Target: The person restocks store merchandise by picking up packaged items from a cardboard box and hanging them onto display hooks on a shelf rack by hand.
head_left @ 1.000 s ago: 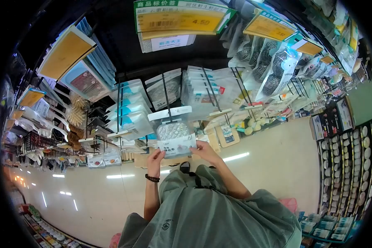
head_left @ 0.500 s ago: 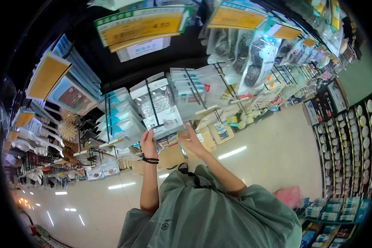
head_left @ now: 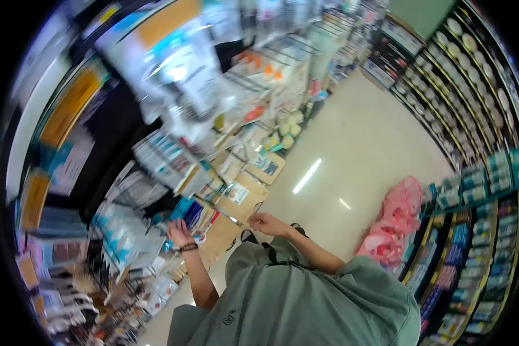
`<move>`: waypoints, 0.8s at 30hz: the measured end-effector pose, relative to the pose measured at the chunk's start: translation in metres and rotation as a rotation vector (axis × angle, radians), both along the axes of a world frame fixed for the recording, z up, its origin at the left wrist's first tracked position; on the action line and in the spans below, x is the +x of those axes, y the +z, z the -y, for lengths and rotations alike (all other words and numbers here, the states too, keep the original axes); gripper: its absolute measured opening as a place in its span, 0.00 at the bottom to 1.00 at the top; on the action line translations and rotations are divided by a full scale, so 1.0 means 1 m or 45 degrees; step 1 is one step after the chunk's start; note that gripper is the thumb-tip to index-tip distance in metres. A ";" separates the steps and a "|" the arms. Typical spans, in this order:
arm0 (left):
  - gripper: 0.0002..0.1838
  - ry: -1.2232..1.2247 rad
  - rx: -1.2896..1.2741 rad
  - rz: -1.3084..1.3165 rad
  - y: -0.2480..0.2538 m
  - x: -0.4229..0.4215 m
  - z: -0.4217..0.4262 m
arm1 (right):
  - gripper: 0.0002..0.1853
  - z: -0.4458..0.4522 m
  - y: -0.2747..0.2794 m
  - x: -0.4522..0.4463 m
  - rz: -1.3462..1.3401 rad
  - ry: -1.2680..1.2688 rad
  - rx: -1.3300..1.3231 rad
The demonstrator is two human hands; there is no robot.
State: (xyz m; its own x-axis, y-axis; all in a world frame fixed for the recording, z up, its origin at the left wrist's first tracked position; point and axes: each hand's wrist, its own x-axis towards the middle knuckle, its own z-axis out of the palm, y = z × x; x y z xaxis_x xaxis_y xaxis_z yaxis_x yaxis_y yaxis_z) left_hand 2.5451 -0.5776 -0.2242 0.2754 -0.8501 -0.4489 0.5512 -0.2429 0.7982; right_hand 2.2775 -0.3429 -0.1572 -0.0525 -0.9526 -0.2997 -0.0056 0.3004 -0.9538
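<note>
"How are we holding our hands?"
"We're curling our right hand point(head_left: 268, 224) above the floor point(head_left: 352, 144), closure unclear, and hovering our left hand point(head_left: 180, 233), fingers slightly apart, beside blue packets point(head_left: 187, 212)."
"Farther off?"
"We're seeing pink bags point(head_left: 391, 225) near shelves point(head_left: 473, 230)."

Both forearms reach forward, the left hand point(head_left: 180, 233) raised, the right hand point(head_left: 264, 224) loosely curled.

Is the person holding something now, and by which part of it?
Nothing is visibly held. The left hand is near the hanging packets, and the right hand is loosely curled, with no item visible in it.
</note>
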 end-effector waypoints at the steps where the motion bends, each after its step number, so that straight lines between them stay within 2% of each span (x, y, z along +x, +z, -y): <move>1: 0.23 -0.101 0.038 0.037 0.003 -0.015 -0.020 | 0.17 -0.012 0.009 -0.010 -0.022 -0.033 0.057; 3: 0.21 -0.384 0.012 0.259 -0.007 -0.045 -0.061 | 0.17 -0.035 0.010 -0.032 0.139 -0.193 0.108; 5: 0.17 -0.786 -0.186 0.397 -0.066 -0.062 -0.088 | 0.17 -0.059 0.012 -0.049 0.224 -0.318 0.133; 7: 0.14 -1.028 0.112 0.296 -0.003 -0.118 -0.141 | 0.16 -0.078 0.017 -0.073 0.209 -0.411 0.123; 12: 0.13 -2.182 -0.064 0.409 0.047 -0.213 -0.210 | 0.13 -0.121 0.033 -0.125 0.229 -0.663 -0.042; 17: 0.12 -2.462 -0.187 0.601 0.060 -0.295 -0.243 | 0.12 -0.171 0.029 -0.166 0.211 -0.866 -0.349; 20: 0.12 -2.527 -0.192 0.626 0.067 -0.349 -0.266 | 0.10 -0.206 0.025 -0.188 0.264 -1.102 -0.424; 24: 0.12 -2.791 -0.276 0.622 0.067 -0.414 -0.304 | 0.10 -0.267 0.033 -0.219 0.288 -1.467 -0.454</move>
State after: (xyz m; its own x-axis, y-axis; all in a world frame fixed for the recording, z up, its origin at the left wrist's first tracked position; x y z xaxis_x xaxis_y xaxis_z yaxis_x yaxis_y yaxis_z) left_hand 2.1316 -0.2740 -0.1570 -0.8314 0.0879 -0.5486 -0.5439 0.0733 0.8360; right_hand 2.0582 -0.0760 -0.1246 -0.8988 -0.4141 -0.1436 0.2672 -0.2580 -0.9285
